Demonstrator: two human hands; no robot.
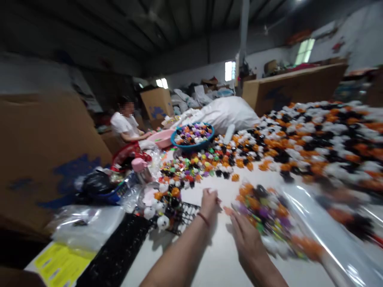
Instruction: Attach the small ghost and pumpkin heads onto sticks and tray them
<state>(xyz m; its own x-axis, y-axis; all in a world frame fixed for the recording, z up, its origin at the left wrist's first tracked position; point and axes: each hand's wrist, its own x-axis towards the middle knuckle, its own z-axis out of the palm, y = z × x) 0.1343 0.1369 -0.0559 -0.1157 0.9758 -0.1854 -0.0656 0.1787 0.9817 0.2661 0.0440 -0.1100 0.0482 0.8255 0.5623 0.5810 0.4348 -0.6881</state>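
Over the white table (220, 255), my left hand (210, 201) is closed, with a small reddish thing at its fingertips, too blurred to name. My right hand (243, 231) reaches beside the clear bag of mixed small pieces (263, 207), its fingers blurred; an orange bit shows at its fingertips, and whether it is held cannot be made out. Left of my left hand, a black grid rack (190, 213) lies near white, orange and black round pieces (163, 222). Small colourful pieces (188, 165) are scattered beyond my hands.
A blue basin (193, 146) of pieces, a pink basin (163, 139) and a pink-lidded bottle (140, 169) stand beyond. A large pile (323, 135) and clear plastic bags (326, 223) lie right. Black trays (116, 249) lie left. A person in white (124, 125) sits far left.
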